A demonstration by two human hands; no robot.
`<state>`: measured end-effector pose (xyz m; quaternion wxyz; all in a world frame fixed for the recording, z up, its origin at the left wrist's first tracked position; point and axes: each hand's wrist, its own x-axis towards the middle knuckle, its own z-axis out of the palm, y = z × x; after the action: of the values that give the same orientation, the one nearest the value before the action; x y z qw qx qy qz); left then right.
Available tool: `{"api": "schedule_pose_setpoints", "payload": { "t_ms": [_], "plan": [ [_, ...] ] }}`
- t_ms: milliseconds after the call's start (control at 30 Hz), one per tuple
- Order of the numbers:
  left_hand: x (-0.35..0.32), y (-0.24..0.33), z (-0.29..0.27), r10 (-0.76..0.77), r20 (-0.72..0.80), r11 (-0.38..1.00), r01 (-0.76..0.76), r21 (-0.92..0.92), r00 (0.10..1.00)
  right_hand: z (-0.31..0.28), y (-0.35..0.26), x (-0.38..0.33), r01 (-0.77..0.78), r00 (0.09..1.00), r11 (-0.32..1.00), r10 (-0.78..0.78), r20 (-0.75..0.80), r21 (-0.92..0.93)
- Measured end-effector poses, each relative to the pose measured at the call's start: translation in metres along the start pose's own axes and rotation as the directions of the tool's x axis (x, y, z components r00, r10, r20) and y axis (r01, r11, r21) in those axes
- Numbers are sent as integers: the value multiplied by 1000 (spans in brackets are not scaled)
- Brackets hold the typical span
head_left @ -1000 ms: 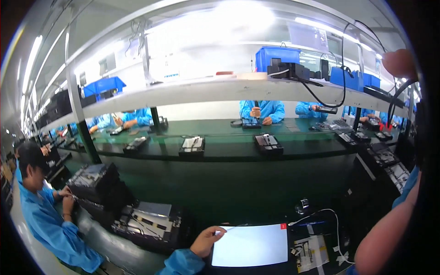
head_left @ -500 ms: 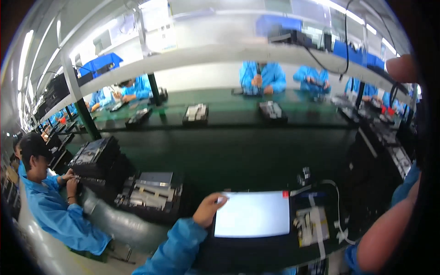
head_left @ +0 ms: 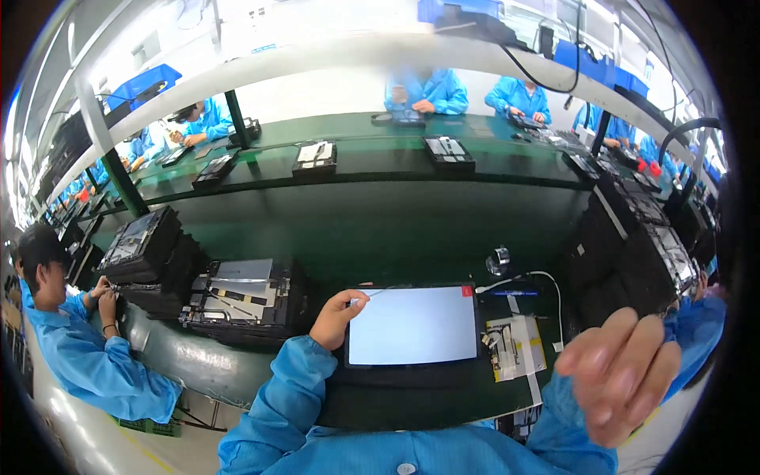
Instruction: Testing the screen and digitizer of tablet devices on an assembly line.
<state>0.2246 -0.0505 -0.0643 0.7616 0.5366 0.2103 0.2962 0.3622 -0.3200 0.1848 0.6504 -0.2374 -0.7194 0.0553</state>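
A tablet (head_left: 413, 326) with a lit, blank white screen and a red tab at its top right corner lies on the dark green bench in front of me. My left hand (head_left: 336, 318) pinches its upper left corner, thumb on the face; the other fingers are partly hidden. A white cable (head_left: 518, 279) runs to the tablet's top right corner. My right hand (head_left: 621, 376) is raised close to the camera, to the right of the bench edge. Its fingers are loosely bent and a little apart, with nothing visible in them. Beside the tablet sits a taped battery-like pack (head_left: 516, 348).
Stacks of opened device housings (head_left: 237, 297) stand on the left, and another tall stack (head_left: 625, 229) on the right. A small round metallic item (head_left: 498, 260) lies behind the cable. A white shelf beam (head_left: 317, 67) crosses overhead. A co-worker (head_left: 71, 324) sits at left; others work across the bench.
My right hand has come down from beside the camera at the right edge into view above the bench. The view has tilted downward. The left hand stays at the tablet's corner.
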Motion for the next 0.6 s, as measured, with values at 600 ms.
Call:
{"api": "schedule_pose_setpoints", "payload": {
  "t_ms": [600],
  "plan": [
    [0,-7,-17,77,-46,995,-73,72,996,128,79,41,-137,953,248,-232,196,959]
  ]
}}
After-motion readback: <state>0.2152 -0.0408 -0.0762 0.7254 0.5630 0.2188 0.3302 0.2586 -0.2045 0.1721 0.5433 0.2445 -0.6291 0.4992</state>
